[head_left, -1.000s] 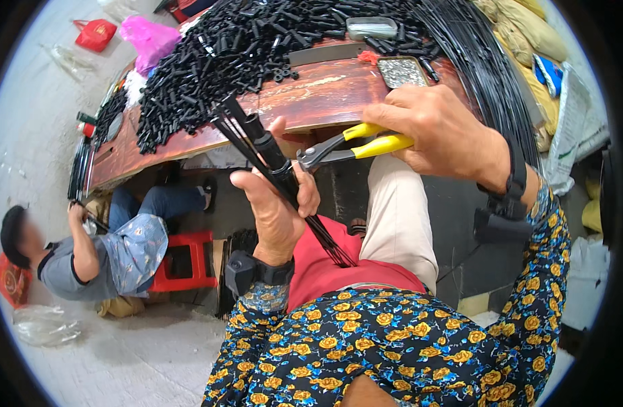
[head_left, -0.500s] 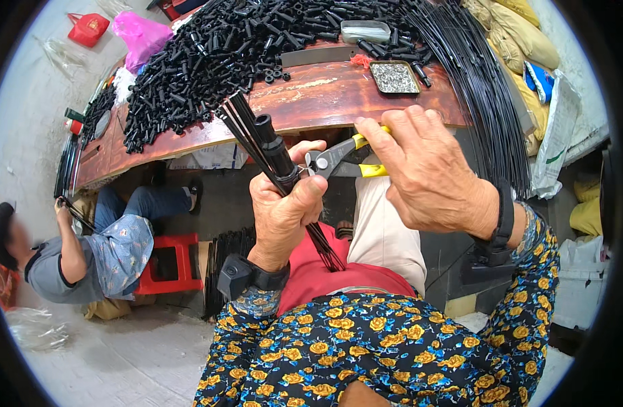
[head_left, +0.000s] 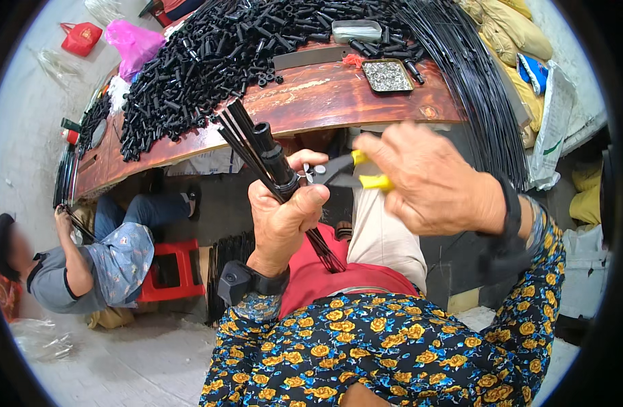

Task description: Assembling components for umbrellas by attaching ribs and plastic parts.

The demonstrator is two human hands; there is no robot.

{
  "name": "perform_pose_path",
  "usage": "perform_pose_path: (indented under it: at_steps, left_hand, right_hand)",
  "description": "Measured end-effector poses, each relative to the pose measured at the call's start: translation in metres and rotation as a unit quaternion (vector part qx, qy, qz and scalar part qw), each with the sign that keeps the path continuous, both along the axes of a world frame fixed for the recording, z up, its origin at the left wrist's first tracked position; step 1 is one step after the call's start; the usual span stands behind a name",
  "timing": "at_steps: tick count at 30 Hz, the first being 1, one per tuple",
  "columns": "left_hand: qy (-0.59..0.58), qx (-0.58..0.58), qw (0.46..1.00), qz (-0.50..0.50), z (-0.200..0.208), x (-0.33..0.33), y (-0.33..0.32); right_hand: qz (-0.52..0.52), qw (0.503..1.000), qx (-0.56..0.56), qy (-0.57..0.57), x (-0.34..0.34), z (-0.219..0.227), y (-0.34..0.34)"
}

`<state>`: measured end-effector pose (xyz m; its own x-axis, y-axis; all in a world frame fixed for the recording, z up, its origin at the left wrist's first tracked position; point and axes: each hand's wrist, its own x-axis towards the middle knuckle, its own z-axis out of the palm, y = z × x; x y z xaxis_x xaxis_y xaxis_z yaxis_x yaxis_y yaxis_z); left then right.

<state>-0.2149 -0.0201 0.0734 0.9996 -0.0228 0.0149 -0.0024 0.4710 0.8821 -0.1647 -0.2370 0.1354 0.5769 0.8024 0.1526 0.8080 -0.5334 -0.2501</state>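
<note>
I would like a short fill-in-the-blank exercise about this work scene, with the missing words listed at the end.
1. The right hand grips pliers whose handles are ____.
2. The wearer holds thin black rods in the ____ hand.
3. The plastic stool by the seated co-worker is coloured ____.
4. The bag just left of the pile of black tubes is ____.

Missing words: yellow; left; red; pink.

It is a workshop: small black parts (head_left: 196, 88) heap the wooden surface (head_left: 304, 102), with long rods (head_left: 471, 95), pliers (head_left: 337, 167) and sacks (head_left: 518, 34).
</note>
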Motion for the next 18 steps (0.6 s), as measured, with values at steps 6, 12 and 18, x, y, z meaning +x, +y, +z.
perform_pose_path:
  at_steps: [6,12,18]
  left_hand:
    - [-0.074,0.033,0.995,-0.050,-0.002,0.003,-0.003]
    - [-0.047,0.046,0.997,-0.036,-0.001,0.001,0.002]
    - [-0.078,0.027,0.995,-0.048,-0.004,0.008,-0.004]
  right_hand:
    - [0.012,0.793,0.116,0.598,0.012,-0.010,-0.002]
    - [0.036,0.974,0.036,0.220,0.012,-0.005,-0.008]
    - [0.060,0.993,0.099,-0.039,0.012,-0.012,-0.016]
